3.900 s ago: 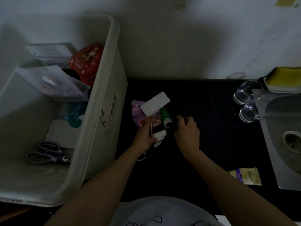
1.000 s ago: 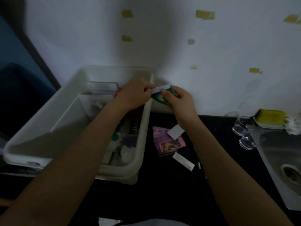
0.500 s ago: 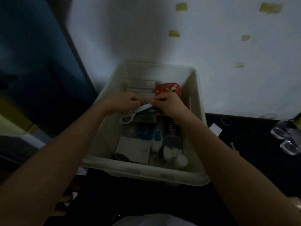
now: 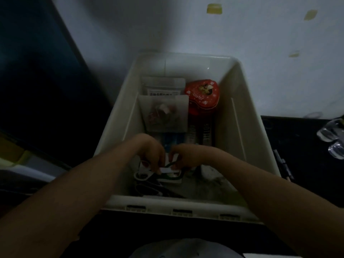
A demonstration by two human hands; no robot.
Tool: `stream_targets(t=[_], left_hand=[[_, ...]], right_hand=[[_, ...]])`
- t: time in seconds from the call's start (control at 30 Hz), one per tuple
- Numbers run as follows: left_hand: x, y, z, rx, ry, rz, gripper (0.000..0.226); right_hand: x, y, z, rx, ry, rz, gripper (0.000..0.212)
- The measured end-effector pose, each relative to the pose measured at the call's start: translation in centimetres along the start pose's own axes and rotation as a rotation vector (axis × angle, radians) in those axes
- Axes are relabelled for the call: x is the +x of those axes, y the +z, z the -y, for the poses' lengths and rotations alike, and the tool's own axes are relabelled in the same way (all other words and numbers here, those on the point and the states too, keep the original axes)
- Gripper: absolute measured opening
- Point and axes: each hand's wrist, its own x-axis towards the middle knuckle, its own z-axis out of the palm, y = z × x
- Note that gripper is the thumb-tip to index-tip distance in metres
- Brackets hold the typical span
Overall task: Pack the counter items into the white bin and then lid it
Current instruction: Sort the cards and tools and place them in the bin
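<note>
The white bin [image 4: 240, 116] fills the middle of the view, open on top. Both my hands are down inside it near the front wall. My left hand [image 4: 150, 152] and my right hand [image 4: 186, 155] together pinch a small green-handled item with a white card [image 4: 168, 170] low over the bin floor. Under them lie scissors with white handles [image 4: 142, 175]. Further back in the bin are a red heart-shaped tin [image 4: 202, 95], a clear pouch [image 4: 163, 114] and a white packet [image 4: 162, 86].
The black counter [image 4: 297, 164] runs to the right of the bin, with clear glasses [image 4: 333, 140] at the right edge and a thin pen-like stick [image 4: 283, 163] beside the bin. A white wall stands behind. Dark space lies to the left.
Both hands have carried the green item and its card from the counter into the bin, and in the last half second lowered it toward the bin floor. My view has shifted left over the bin.
</note>
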Motion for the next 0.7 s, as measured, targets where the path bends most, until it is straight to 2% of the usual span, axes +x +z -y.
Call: stream_targets(t=[0.2, 0.37, 0.53, 0.7], left_hand=[[2.1, 2.1, -1.0, 0.173, 0.013, -0.028, 0.048], [3.6, 3.5, -2.0, 0.180, 0.017, -0.138, 0.052], [5.0, 4.9, -2.4, 0.275, 0.018, -0.140, 0.049], [5.3, 5.1, -3.0, 0.273, 0.118, -0.122, 0.045]], right_hand=[[0.9, 2.0, -1.4, -0.270, 0.037, 0.143, 0.043], [2.2, 3.1, -2.9, -0.460, 0.052, 0.255, 0.040], [2.2, 3.5, -2.9, -0.517, 0.064, 0.298, 0.041], [2.4, 3.6, -3.1, -0.569, 0.074, 0.321, 0.045]])
